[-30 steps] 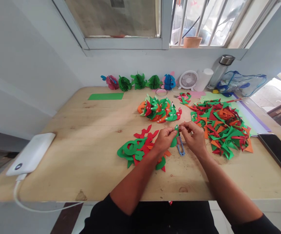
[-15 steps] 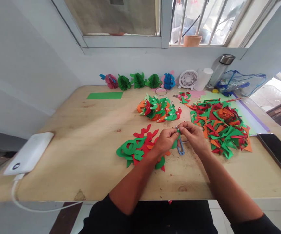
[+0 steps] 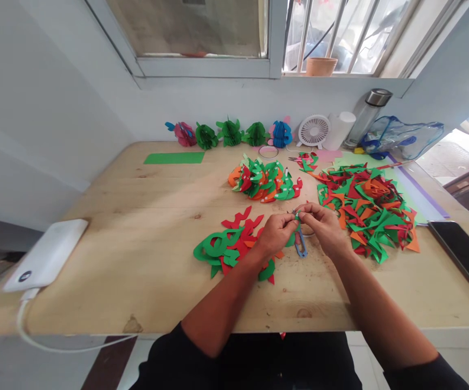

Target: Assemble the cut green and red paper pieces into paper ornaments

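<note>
My left hand (image 3: 278,233) and my right hand (image 3: 322,225) meet over the table, fingertips pinched together on a small green paper piece (image 3: 297,215). Its full shape is hidden by the fingers. Just below the fingertips are the blue handles of a pair of scissors (image 3: 301,250), lying on the wood. To the left of my left hand, partly under the forearm, is a pile of green, red and orange paper cutouts (image 3: 218,246). Beyond the hands sits a heap of curved paper pieces with small white patches (image 3: 267,181).
Paper scraps (image 3: 370,211) are heaped at the right, near a phone (image 3: 464,257). Several folded paper figures (image 3: 230,134), a small fan (image 3: 314,131) and a bottle (image 3: 368,119) line the wall. A green strip (image 3: 174,157) lies at the back; a white power bank (image 3: 49,254) is far left.
Both hands stay nearly in place, still pinched on the green paper piece. The whole view has shifted very slightly; nothing else has visibly moved.
</note>
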The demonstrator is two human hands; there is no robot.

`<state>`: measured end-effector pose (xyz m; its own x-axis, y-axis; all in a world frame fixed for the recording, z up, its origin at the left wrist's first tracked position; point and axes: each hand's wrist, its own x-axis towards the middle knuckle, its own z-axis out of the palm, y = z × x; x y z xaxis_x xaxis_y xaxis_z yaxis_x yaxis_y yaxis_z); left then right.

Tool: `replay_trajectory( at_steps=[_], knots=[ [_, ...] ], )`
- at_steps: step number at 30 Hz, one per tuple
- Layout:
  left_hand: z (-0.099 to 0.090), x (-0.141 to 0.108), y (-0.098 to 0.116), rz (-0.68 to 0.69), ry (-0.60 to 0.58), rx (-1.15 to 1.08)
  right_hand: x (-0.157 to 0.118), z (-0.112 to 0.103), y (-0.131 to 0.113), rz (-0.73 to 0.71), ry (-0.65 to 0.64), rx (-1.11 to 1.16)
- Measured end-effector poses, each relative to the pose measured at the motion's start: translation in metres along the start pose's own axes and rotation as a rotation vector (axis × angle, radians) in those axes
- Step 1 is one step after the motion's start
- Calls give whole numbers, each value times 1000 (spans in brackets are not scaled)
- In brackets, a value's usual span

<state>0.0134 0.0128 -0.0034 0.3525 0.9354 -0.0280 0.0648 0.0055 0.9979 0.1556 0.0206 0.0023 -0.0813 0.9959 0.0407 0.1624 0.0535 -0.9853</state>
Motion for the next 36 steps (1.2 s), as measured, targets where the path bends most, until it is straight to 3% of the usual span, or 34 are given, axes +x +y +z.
replay_trajectory(
  at_steps=[20,26,36],
  knots=[
    [0,-3,4,12,42,157,-2,4,-5,44,-24,110],
    [1,-2,4,-16,80,98,0,3,-1,42,-40,80],
    [1,0,1,-68,36,-91,-2,4,-7,49,-74,97]
  ],
)
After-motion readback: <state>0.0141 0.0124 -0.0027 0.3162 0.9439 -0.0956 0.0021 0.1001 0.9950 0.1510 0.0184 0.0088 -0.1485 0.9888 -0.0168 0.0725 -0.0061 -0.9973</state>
